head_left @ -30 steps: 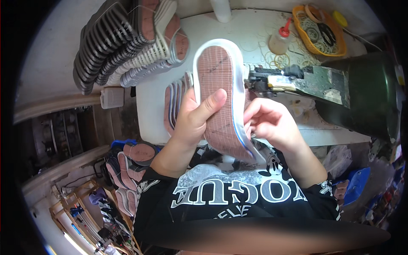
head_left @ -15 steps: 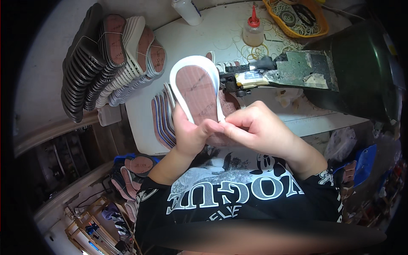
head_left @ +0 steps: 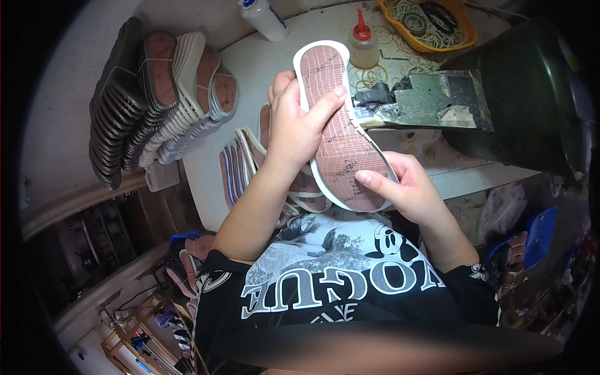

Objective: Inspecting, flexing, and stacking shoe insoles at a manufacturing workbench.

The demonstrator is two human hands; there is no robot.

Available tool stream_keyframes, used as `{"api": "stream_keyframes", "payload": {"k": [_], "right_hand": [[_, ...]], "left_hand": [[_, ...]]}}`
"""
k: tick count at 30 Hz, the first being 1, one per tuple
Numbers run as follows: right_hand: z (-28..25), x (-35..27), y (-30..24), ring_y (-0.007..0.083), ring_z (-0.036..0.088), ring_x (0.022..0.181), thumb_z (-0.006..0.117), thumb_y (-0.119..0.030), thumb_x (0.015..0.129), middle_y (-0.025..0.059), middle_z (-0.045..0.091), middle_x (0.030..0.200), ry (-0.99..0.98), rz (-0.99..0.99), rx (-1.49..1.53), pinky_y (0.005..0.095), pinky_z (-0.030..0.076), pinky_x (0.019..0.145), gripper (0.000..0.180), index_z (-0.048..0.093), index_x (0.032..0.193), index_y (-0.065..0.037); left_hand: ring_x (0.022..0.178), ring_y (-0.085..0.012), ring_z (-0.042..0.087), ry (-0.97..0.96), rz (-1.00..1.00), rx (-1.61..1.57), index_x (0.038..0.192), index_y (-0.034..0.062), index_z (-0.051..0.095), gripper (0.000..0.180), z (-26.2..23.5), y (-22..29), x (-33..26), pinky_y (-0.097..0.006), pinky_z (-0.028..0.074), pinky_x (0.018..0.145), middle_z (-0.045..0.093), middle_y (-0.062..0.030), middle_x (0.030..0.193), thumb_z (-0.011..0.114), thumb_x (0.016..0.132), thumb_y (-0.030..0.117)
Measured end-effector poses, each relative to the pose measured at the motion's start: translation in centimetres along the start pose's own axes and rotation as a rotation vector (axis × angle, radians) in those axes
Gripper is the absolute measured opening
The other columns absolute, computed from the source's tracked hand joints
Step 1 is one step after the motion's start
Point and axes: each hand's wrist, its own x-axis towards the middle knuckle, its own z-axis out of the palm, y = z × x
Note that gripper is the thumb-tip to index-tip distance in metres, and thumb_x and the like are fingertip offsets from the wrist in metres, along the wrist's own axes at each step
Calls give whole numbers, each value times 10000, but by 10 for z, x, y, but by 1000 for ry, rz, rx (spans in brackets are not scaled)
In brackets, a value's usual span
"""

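Before me, both hands hold a long insole (head_left: 347, 147) with a reddish-brown, line-marked face and a white rim. It slants from upper left to lower right, its broader end close to my shirt. My left hand (head_left: 304, 119) clasps the narrower half, thumb laid across the face and fingers behind. At the broad end, my right hand (head_left: 409, 190) pinches the right edge, thumb on the face and its other fingers mostly hidden beneath. Behind my left forearm, blue-edged insoles (head_left: 231, 169) and white-edged insoles (head_left: 253, 149) rest on the white table (head_left: 206, 187).
Right of the insole stands a green machine (head_left: 437, 100). Bound bundles of black insoles (head_left: 119, 106) and white-edged insoles (head_left: 187, 81) rise at left. Farther back are a red-nozzled bottle (head_left: 364, 50), a white bottle (head_left: 265, 22) and a yellow basket (head_left: 459, 39) of rubber bands.
The insole has turned and moved up and right, showing its whole length. My left hand has shifted up to its narrower half; my right hand has moved down to the broad end.
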Motion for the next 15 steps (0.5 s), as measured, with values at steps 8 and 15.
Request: {"api": "stream_keyframes", "payload": {"k": [8, 15], "right_hand": [[-6, 5, 1, 85, 605, 848, 633, -123, 886, 55, 664, 960, 66, 14, 189, 241, 492, 757, 252, 615, 1070, 48], [4, -11, 22, 154, 673, 805, 636, -90, 875, 136, 673, 960, 41, 210, 279, 242, 545, 664, 236, 603, 1058, 54]], "left_hand": [[1008, -306, 447, -57, -47, 197, 974, 55, 685, 388, 11, 1, 18, -385, 350, 931, 554, -133, 1008, 672, 776, 388], [1042, -325, 461, -108, -50, 300, 952, 41, 689, 425, 10, 6, 27, -404, 360, 931, 566, -160, 1017, 671, 768, 423]]}}
